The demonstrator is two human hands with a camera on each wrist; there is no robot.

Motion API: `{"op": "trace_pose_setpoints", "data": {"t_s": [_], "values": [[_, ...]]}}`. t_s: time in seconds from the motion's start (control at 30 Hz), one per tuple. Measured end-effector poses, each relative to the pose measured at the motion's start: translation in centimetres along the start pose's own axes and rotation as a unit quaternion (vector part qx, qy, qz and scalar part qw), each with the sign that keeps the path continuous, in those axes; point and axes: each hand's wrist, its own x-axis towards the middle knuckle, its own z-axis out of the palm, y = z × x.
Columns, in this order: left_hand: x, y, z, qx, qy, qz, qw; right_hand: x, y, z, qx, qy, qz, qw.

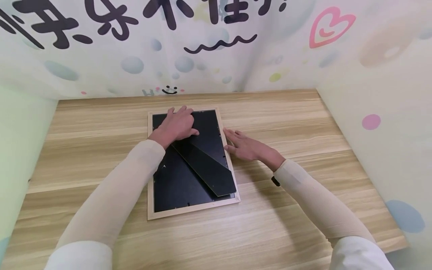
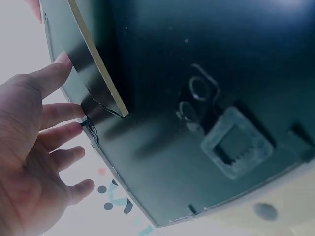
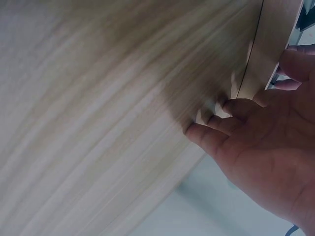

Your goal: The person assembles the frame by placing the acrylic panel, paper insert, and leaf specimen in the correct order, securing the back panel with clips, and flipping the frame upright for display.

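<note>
A picture frame (image 1: 194,210) with a pale wooden border lies face down, its black backing board (image 1: 175,187) upward. A black easel leg (image 1: 209,168) slants across the backing towards the lower right corner. My left hand (image 1: 179,123) lies over the upper part of the backing, its fingertips near the top border and the thumb to the right. In the left wrist view its fingers are loosely spread by the leg, and a metal sawtooth hanger (image 2: 263,146) shows on the backing. My right hand (image 1: 248,146) rests against the right border with fingers extended.
The frame lies on a wood-grain table (image 1: 283,120). A white wall covering (image 1: 101,78) with dark lettering and coloured dots rises behind the table, and another dotted wall (image 1: 381,86) stands along its right side. A small dark item (image 1: 275,181) sits at the right wrist.
</note>
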Motion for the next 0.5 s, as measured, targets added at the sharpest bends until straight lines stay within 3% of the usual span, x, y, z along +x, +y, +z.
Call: {"op": "trace_pose_setpoints", "data": {"t_s": [0.3, 0.5], "values": [[0.33, -0.4, -0.43, -0.006, 0.01, 0.011, 0.9999, -0.08, 0.06, -0.19, 0.002, -0.003, 0.006, 1.0], [0.72, -0.97, -0.16, -0.047, 0.016, -0.006, 0.9987, 0.07, 0.21, 0.01, -0.002, -0.005, 0.005, 1.0]]}}
